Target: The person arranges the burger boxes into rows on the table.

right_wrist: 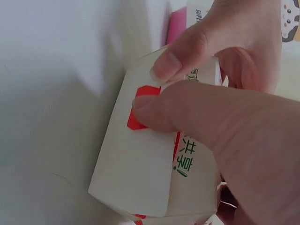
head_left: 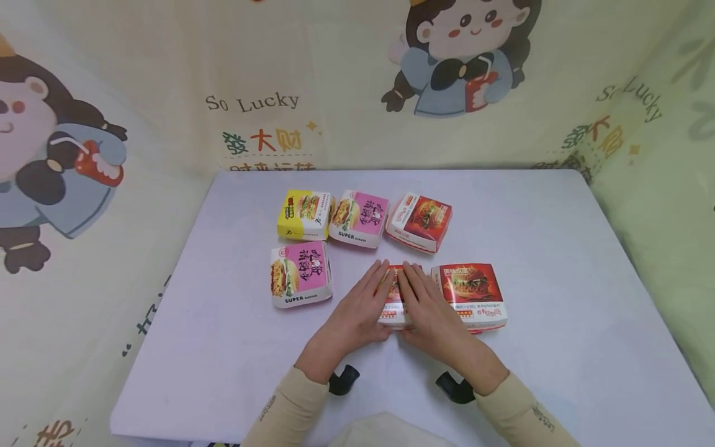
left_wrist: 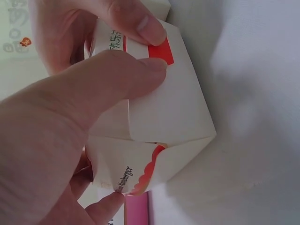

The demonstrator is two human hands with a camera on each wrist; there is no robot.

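Head view: red-and-white burger box (head_left: 394, 315) lies between left hand (head_left: 356, 308) and right hand (head_left: 432, 310), equally near, both gripping it.

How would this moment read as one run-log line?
left hand: grips red-and-white hamburger box | right hand: grips same box | red tab: partly under right thumb | right of it: second hamburger box

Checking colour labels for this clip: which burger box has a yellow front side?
The back row's leftmost box, beside a pink-and-white box; no other box shows a yellow side.
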